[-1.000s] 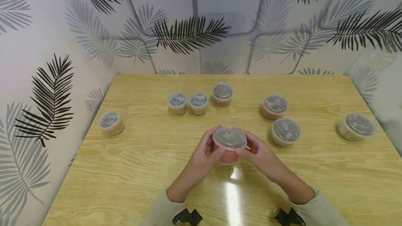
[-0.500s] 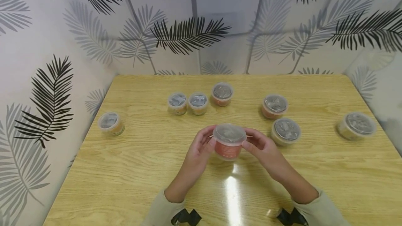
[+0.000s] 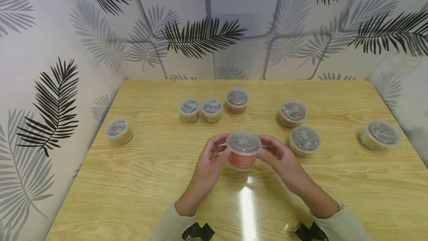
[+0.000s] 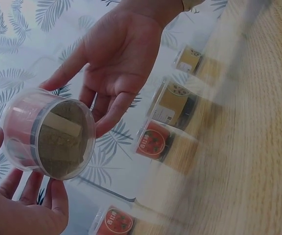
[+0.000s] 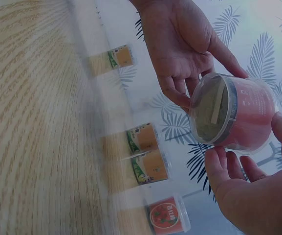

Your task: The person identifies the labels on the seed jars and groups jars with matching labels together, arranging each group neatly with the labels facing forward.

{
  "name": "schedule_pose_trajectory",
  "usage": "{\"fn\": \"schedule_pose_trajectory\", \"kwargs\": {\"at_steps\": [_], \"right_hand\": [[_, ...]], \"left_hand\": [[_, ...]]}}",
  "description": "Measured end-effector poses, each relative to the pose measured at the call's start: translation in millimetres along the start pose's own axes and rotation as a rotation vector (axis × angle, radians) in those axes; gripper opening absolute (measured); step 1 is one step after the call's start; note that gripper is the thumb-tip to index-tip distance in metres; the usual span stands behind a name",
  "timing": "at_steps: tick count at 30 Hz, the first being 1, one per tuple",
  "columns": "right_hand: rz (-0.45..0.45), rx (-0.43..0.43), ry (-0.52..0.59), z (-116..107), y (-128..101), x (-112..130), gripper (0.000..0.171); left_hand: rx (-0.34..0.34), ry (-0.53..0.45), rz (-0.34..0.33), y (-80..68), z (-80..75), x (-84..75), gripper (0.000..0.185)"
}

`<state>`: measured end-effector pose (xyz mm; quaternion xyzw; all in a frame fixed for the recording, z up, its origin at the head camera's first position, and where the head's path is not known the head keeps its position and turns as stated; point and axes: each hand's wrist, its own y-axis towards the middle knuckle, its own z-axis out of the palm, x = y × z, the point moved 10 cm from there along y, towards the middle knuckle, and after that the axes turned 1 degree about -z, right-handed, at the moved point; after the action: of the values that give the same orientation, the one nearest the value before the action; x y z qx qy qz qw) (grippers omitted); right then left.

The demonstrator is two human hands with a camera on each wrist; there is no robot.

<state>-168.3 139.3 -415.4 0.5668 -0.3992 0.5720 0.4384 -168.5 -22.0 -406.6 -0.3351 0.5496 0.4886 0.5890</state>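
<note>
Both hands raised over the table (image 3: 140,181), a red lidded tub (image 3: 243,151) held between them, clear of the wood. Left hand (image 3: 210,161): fingers (image 3: 219,145) curled round the tub's near-left wall, thumb against its side. Right hand (image 3: 279,159): fingers (image 3: 267,140) bent round the opposite wall. Wrist views show the tub's underside free, fingertips on either flank. Just beyond the right fingers, a pale tub (image 3: 305,140) and another red tub (image 3: 293,112); a pair of small tubs (image 3: 200,109) farther off past the left fingers.

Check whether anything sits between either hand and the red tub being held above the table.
Nothing visible does. The left hand and right hand both have fingers directly on the red tub, held above the table. The nearest other tub stands apart, beyond the right hand.
</note>
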Motion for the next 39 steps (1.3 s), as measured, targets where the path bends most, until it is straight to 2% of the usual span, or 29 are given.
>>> {"fn": "schedule_pose_trajectory", "kwargs": {"at_steps": [8,13,20,23,30,35,39], "right_hand": [[0.017,0.041,-0.048,7,-2,1,0.043],[-0.002,0.119,-0.039,17,-4,2,0.048],[-0.035,0.209,-0.02,29,-3,0,0.052],[-0.041,0.2,-0.029,28,-3,0,0.052],[-0.03,0.144,-0.041,22,-3,1,0.048],[-0.011,0.068,-0.036,14,-1,0,0.044],[0.006,0.042,-0.022,10,-1,-2,0.044]], "left_hand": [[0.008,0.001,-0.023,0.6,1.2,4.4,0.04],[0.066,-0.02,-0.059,0.7,9.0,9.3,0.05],[0.143,0.029,-0.092,-2.3,21.0,14.4,0.07],[0.159,0.033,-0.077,-3.1,23.4,12.8,0.067],[0.112,0.056,-0.031,-2.9,16.9,3.7,0.044],[0.067,0.032,-0.02,-1.9,12.1,2.3,0.042],[0.045,-0.008,-0.015,-0.3,10.2,2.2,0.043]]}}
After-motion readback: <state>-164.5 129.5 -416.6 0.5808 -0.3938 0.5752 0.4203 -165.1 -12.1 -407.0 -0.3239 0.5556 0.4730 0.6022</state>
